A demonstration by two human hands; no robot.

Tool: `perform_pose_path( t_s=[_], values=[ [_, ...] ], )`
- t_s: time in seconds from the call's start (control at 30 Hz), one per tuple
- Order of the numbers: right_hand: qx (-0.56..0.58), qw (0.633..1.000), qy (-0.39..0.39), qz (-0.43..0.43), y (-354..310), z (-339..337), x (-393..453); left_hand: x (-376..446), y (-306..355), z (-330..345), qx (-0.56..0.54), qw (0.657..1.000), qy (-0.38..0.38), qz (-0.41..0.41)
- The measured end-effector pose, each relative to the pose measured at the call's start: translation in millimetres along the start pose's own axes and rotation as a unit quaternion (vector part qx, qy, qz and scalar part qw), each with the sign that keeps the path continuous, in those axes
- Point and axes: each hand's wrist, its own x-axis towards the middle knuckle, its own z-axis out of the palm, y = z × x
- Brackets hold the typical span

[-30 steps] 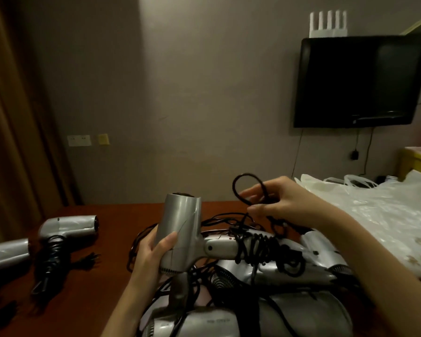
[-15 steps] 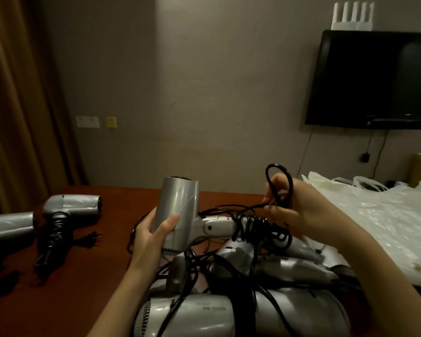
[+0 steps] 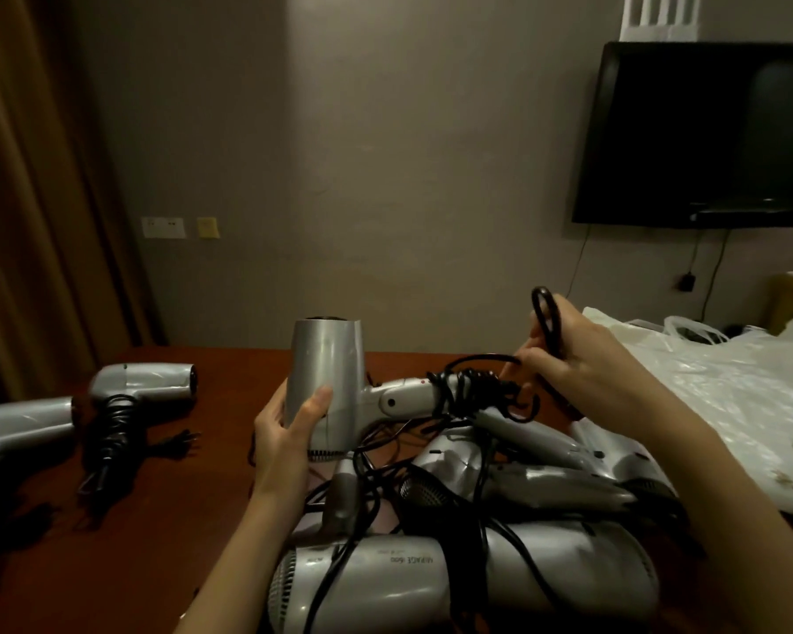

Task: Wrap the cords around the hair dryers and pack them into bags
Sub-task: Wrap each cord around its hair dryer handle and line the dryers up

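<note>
A left hand (image 3: 289, 432) grips the barrel of a silver hair dryer (image 3: 326, 382), holding it upright above the counter (image 3: 156, 519) so its handle points toward the right hand (image 3: 582, 372). That hand pinches a loop of black cord (image 3: 548, 320) just above the coils already round the handle, likely to lay another turn. Unwrapped dryers (image 3: 477, 583) pile below both hands; plastic bags (image 3: 729, 395) lie beyond the right hand

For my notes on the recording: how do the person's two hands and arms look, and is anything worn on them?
Both are bare: the left hand and the right hand show no gloves, rings or watch, and both forearms are uncovered to the frame edge, with no sleeves. The light is dim.
</note>
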Motion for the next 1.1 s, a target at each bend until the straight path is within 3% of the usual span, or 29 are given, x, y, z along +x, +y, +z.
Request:
perform_pose_path(
  t_s=[0.17,0.3,0.4,0.57,0.8,0.97,1.1],
  values=[
    [0.011,0.998,-0.065,0.007,-1,-2,-2,2,-1,-2,-0.003,1.000,0.026,0.010],
    [0.117,0.984,-0.131,0.037,-1,-3,-2,3,-2,-2,-0.004,0.999,0.038,0.015],
    [0.174,0.973,-0.107,0.106,-4,4,3,1,0,1,0.012,0.999,0.027,0.030],
    [0.263,0.958,-0.109,0.034,-9,16,-4,0,1,3,0.015,0.999,0.033,0.041],
    [0.207,0.955,-0.213,0.025,-16,41,-8,2,0,-2,-0.007,0.996,0.080,0.043],
    [0.232,0.956,-0.178,0.029,-10,50,-4,2,1,1,-0.022,0.996,0.075,0.036],
    [0.342,0.922,-0.156,0.090,-13,57,-4,2,3,1,-0.028,0.995,0.083,0.041]
  ],
)
